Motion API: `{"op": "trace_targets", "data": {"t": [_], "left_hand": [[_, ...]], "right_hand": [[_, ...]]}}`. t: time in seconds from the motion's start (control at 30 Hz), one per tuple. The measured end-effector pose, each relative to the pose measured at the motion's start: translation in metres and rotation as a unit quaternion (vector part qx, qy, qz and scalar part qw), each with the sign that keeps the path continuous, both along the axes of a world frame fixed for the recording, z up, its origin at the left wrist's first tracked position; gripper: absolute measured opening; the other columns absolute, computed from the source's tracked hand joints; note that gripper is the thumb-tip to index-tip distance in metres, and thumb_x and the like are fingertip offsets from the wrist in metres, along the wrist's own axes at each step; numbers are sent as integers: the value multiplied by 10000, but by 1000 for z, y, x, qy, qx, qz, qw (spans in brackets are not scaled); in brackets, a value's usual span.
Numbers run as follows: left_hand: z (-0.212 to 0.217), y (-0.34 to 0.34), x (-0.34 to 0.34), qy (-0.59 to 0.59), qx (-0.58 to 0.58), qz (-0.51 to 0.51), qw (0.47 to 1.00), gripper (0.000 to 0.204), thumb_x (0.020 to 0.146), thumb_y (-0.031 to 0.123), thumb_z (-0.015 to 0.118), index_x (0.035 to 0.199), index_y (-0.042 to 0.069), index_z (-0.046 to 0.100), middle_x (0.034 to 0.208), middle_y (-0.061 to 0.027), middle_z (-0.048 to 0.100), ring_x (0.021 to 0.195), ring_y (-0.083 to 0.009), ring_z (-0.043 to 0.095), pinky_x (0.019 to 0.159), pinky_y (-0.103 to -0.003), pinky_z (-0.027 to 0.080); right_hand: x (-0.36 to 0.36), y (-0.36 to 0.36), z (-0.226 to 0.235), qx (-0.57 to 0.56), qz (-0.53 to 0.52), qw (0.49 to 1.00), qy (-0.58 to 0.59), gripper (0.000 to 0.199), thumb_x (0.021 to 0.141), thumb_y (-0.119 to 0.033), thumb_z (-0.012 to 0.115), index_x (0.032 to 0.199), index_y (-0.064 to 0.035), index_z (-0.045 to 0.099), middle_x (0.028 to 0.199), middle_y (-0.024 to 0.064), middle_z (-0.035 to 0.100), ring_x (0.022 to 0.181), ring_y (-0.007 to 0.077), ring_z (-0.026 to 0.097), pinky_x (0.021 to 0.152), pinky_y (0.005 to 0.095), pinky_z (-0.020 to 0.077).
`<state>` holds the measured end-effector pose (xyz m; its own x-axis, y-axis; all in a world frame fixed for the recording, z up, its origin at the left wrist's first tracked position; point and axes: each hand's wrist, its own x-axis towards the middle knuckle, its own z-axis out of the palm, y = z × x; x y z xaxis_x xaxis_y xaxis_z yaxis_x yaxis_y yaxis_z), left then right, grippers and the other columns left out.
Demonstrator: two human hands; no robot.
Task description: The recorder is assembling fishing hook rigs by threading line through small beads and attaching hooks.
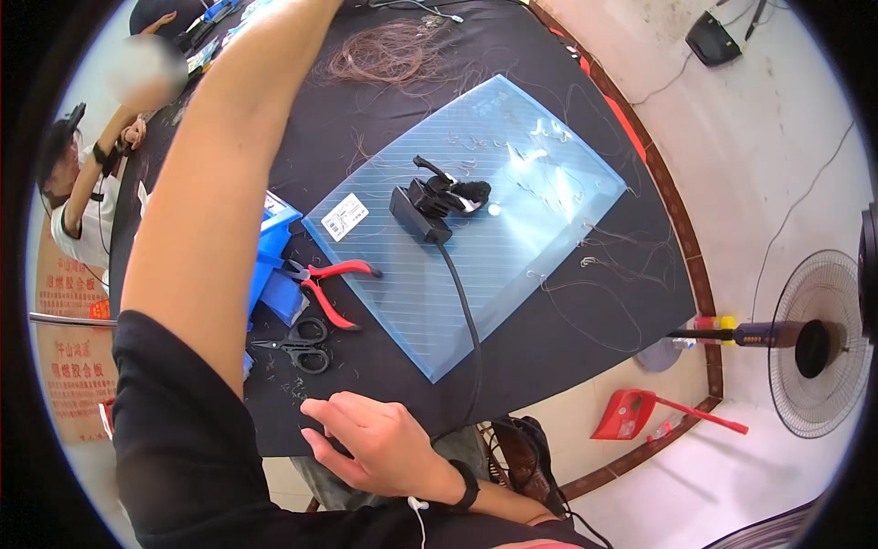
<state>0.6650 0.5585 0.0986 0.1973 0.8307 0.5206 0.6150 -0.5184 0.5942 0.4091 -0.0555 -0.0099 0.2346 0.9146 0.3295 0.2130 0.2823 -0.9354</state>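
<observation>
Right hand [375, 444]: hanging over the near table edge, fingers loosely curled, thumb and forefinger apart, nothing visible between them.
Left hand: out of sight past the top, up my stretched arm [224, 174]; can't tell its grip.
Table [530, 357]: black-covered, carrying the lot.
Blue sheet [430, 339]: aslant mid-table, black corded device [421, 215] on top; looks stiff and slick, so grip its edges.
Pliers [329, 306]: left of the sheet, one red handle across its edge; rigid, probably weightiest, take both handles.
Scissors [309, 346]: lying just beyond my right hand, loops toward the right; should be light, stiff, fingers through those loops.
Hooks [475, 144]: scattered along the sheet's far part; tiny, likely sharp, pinch the shanks.
</observation>
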Motion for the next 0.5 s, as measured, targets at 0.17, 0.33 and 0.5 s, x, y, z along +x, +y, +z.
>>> {"op": "trace_targets", "data": {"t": [0.17, 0.33, 0.5], "left_hand": [[-4, -28, -1, 42, -6, -13, 999, 291, 970, 254, 583, 941, 24, 761, 935, -198, 764, 863, -331, 742, 794, -430, 586], [15, -77, -19, 88, -10, -31, 996, 318, 995, 264, 541, 945, 29, 749, 910, -179, 761, 821, -313, 735, 772, -407, 580], [46, -145, -54, 128, -16, -51, 990, 346, 1021, 275, 499, 948, 34, 736, 884, -160, 759, 779, -294, 729, 750, -383, 574]], "right_hand": [[1, 4, 0, 2, 14, 1000, 4, 158, 901, -92, 739, 1017, -38, 646, 713, 65, 562, 588, 222, 591, 522, 346, 474], [2, -3, 4, -52, 60, 997, 10, 142, 950, -130, 691, 935, -35, 586, 746, 118, 576, 650, 308, 631, 588, 420, 500], [-6, -11, 7, -50, 35, 998, 1, 141, 963, -113, 682, 890, -20, 606, 709, 101, 593, 587, 226, 620, 570, 359, 491]]}}
